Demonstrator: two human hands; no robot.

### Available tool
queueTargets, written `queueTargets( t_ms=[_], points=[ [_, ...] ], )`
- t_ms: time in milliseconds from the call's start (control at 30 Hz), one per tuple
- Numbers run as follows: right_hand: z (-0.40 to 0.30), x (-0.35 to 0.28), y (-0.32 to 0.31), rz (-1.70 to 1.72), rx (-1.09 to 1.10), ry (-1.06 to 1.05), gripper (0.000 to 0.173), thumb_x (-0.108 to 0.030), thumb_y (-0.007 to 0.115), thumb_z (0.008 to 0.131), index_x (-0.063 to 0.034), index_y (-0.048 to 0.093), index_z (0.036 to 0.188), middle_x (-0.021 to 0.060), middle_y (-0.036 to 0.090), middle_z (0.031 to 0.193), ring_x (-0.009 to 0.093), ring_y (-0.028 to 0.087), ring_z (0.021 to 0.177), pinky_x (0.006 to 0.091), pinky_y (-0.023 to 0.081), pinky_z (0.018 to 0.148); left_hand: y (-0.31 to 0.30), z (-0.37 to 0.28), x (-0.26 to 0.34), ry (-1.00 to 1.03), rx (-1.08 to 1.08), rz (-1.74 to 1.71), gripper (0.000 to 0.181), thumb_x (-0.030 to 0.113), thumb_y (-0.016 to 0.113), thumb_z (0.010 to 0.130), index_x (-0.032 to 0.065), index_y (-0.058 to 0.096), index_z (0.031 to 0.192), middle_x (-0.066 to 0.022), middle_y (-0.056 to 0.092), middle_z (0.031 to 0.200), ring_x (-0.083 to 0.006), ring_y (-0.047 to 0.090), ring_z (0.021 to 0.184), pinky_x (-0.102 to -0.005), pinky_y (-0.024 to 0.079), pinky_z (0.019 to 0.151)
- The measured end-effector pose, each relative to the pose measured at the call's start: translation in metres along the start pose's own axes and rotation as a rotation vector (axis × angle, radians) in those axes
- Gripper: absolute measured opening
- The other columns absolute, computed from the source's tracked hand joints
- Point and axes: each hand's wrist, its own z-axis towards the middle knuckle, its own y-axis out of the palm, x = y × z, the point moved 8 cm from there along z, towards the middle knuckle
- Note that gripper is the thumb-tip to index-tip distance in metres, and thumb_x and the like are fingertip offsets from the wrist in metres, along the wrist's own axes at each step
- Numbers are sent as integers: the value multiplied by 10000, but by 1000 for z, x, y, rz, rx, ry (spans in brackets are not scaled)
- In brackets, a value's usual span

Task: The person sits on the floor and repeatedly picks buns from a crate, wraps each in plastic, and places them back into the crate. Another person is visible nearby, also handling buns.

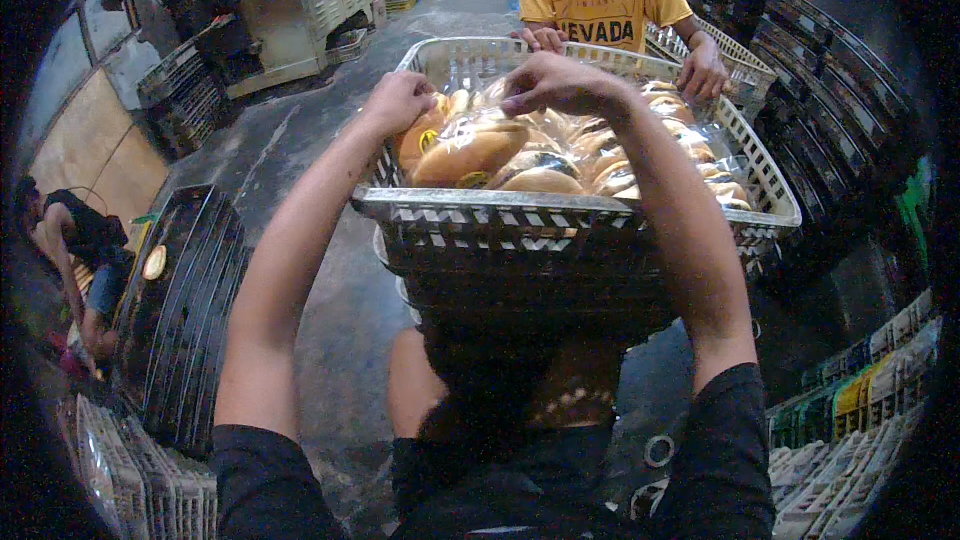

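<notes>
A pale plastic crate [480, 199] stands before me, filled with bread buns in clear plastic wrappers [536, 172]. My left hand [401, 101] is at the crate's left side, its fingers curled down at the wrapped buns by the wall; whether they grip one cannot be told. Over the back middle of the crate, my right hand [562, 86] bends down with thumb and fingers at the clear wrapping of a bun. A large bun with a yellow mark on its wrapper [429, 141] lies below my left hand.
Dark crates [525, 277] are stacked under this one. Across from me a person in a yellow shirt [607, 0] has both hands at the crate. At the left, another person [82, 255] bends beside a dark rack [187, 315] bearing one bun. More crates stand at lower right [847, 450] and lower left [142, 472].
</notes>
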Motion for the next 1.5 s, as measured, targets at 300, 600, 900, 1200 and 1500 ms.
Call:
queueTargets(
  t_ms=[300, 600, 900, 1200, 1500],
  points=[
    [-127, 14, -91, 561, 742, -105, 291, -265, 448, 877, 2, 549, 934, 69, 589, 890, 120, 544, 796, 239, 421, 737, -5, -10, 16, 114, 82, 164, 368, 238, 576, 692, -1, 571, 972, -205, 574, 958, -318, 570, 864, -367, 447, 750],
    [-248, -19, -106, 401, 927, 10, 224, -256, 503, 850, -37, 542, 819, 37, 593, 787, 104, 540, 720, 229, 420, 678, 14, 20, 44, 215, -576, 525, 231, 227, 582, 696, 32, 615, 816, -163, 612, 756, -292, 593, 701, -386, 464, 659],
    [-278, -112, -66, -68, 863, 93, 176, -181, 525, 783, -12, 567, 755, 78, 602, 706, 160, 568, 662, 238, 416, 629, -20, -162, 229, 719, -22, -695, 1094, 499, 737, 530, -45, 180, 1298, -241, 277, 1304, -349, 250, 1232, -380, 200, 1013],
    [-231, -84, 32, 979, 950, -134, 532, -460, 587, 731, -8, 543, 1010, 142, 533, 1022, 198, 530, 915, 300, 423, 778, 45, -236, 196, 150, -25, -1558, 852, 115, 764, 582, 11, 273, 1270, -140, 357, 1259, -223, 391, 1139, -340, 355, 924],
    [-258, -69, 235, 615, 811, 252, 113, -109, 559, 776, -5, 599, 760, 94, 601, 758, 201, 574, 703, 304, 454, 685, 154, -374, 139, -155, -349, -1357, 715, 90, 760, 603, 19, 382, 1206, -80, 423, 1205, -174, 390, 1127, -315, 295, 967]
  ],
)
